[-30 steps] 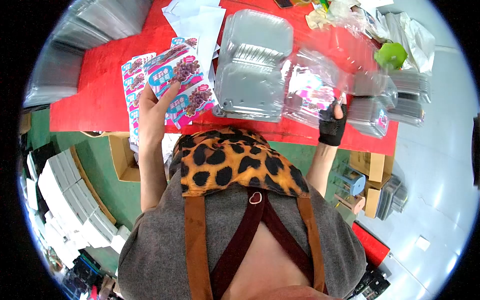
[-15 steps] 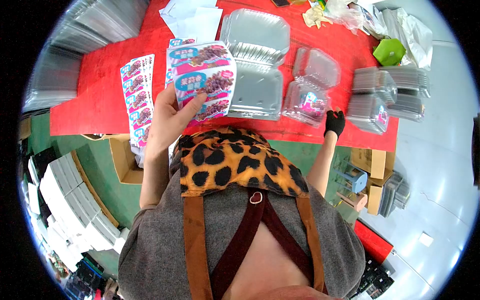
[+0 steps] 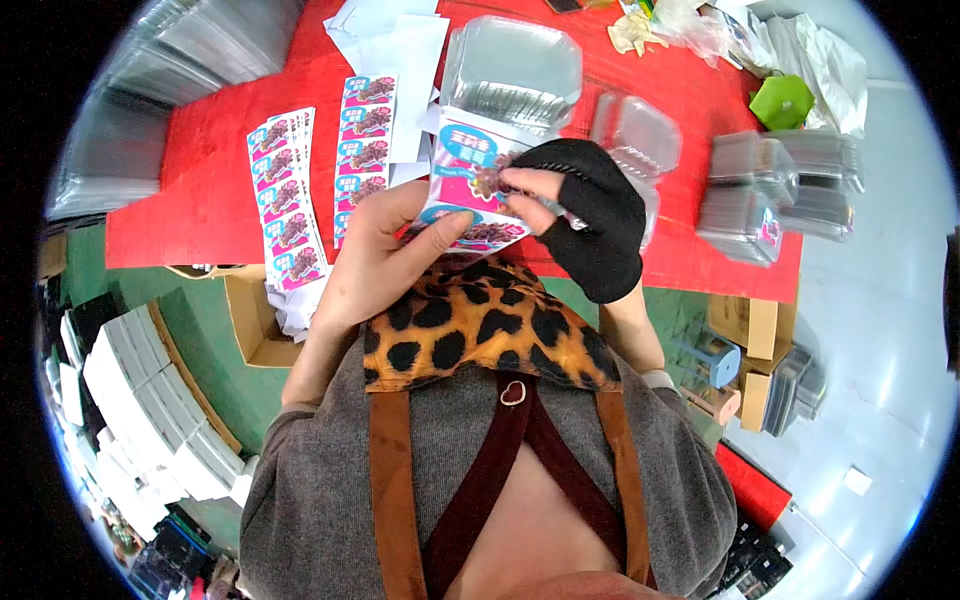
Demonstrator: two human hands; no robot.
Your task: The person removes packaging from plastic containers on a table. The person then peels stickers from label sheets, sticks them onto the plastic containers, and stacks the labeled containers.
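Observation:
My left hand (image 3: 385, 250) is closed on a strip of grape labels (image 3: 465, 165), thumb on top, in front of my apron. Over the strip's right side, my right hand (image 3: 590, 215), in a black fingerless glove, has its bare fingertips pressed together at a label; whether a label is between them is too small to tell. Behind the strip stands a stack of clear plastic containers (image 3: 515, 65), its near part covered. An open clear container (image 3: 640, 135) lies to the right, partly hidden by the glove. More label strips (image 3: 290, 200) lie at the left, with another strip (image 3: 362, 140) beside them.
Stacked clear containers (image 3: 740, 225) stand at the red table's (image 3: 210, 190) right end, near a green object (image 3: 782, 103) and plastic bags. Tall stacks of clear plastic (image 3: 110, 140) are at the far left. White sheets (image 3: 400, 50) lie at the back. Cardboard boxes (image 3: 255, 325) are below.
My right hand has left the labelled container at the right and come to the strip. My left hand has carried the strip a little right and down.

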